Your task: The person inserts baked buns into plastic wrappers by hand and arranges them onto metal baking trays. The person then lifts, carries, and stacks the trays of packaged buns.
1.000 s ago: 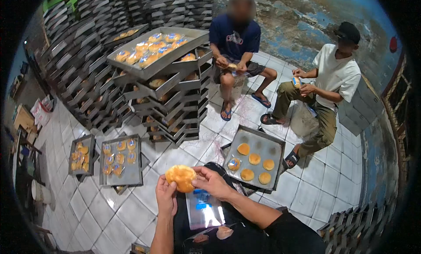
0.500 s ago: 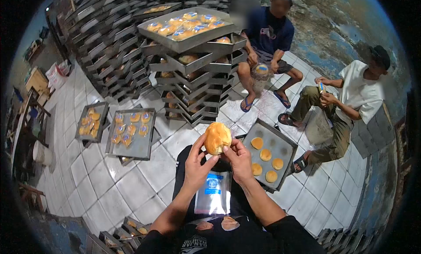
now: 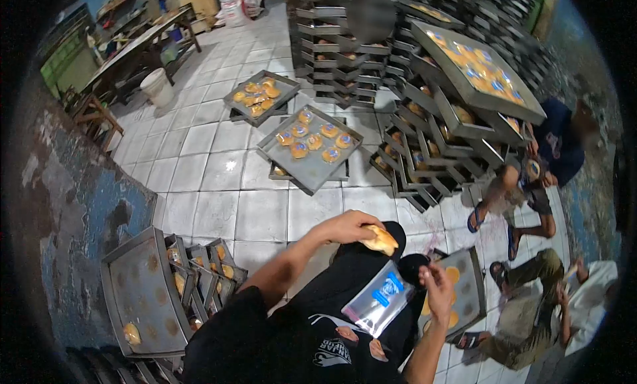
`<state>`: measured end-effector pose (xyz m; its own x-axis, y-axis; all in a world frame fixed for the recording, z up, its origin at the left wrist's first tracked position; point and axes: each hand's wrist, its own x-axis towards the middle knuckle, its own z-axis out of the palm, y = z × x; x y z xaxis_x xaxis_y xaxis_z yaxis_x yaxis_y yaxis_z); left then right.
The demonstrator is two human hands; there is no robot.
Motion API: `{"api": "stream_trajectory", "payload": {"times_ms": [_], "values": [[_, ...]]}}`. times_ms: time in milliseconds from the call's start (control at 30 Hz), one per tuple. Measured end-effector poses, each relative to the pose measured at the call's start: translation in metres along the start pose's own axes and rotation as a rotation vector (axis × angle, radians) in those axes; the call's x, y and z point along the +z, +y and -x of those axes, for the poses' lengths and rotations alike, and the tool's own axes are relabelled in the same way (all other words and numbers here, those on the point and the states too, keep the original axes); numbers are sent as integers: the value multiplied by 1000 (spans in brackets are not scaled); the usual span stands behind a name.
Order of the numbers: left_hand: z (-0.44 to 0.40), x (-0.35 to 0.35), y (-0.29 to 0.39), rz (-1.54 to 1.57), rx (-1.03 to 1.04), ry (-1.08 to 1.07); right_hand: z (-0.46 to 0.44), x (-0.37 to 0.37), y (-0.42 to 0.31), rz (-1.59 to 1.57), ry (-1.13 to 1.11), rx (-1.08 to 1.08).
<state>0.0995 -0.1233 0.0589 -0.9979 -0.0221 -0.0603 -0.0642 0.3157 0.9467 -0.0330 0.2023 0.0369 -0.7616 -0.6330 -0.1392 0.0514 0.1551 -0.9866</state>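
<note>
The left hand (image 3: pixel 350 227), at the centre of the frame, closes its fingers around a golden bun (image 3: pixel 382 241); the bun juts out past the fingertips on the hand's right side, above the dark-clothed lap. The right hand (image 3: pixel 438 292) is lower right of the bun and well apart from it — its fingers loosely curled and parted; a clear bag (image 3: pixel 379 300) with a blue label lies on the lap, below the bun and just left of the right hand. Behind that hand, at lower right, is a tray (image 3: pixel 470 286) of unwrapped buns; another tray (image 3: pixel 310 170) at upper centre holds wrapped buns; 1 bun (image 3: pixel 132 333) sits in the tray (image 3: pixel 125 278) at lower left.
</note>
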Motion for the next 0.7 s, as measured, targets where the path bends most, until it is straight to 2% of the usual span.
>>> {"api": "stream_trajectory", "payload": {"times_ms": [67, 100, 167, 233, 333, 367, 433, 467, 533, 600, 700], "values": [[-1, -37, -51, 116, -126, 156, 10, -10, 26, 26, 25, 36], [4, -65, -41, 195, -180, 369, 12, -12, 33, 40, 43, 60], [-15, -139, -57, 713, 45, 761, 15, -6, 36, 22, 102, 69], [-20, -187, -15, 779, 67, 1194, 18, -2, 41, -8, 130, 57], [-22, -174, 17, 517, 46, 933, 14, 3, 38, -30, 149, 39], [-22, -155, 27, 264, 2, 774, 14, 5, 36, -34, 161, 33], [-21, -93, 18, -148, 106, 696, 11, 10, 31, -41, 184, 23], [-14, -53, 26, 13, 115, 614, 10, 11, 30, -9, 177, 6], [2, 18, 20, -238, 258, 573, 12, 9, 28, 63, 176, -25], [13, 66, 12, -325, 461, 419, 16, 3, 35, 123, 180, -32], [34, 109, 12, -544, 390, 267, 25, 2, 23, 298, 136, -58]]}}
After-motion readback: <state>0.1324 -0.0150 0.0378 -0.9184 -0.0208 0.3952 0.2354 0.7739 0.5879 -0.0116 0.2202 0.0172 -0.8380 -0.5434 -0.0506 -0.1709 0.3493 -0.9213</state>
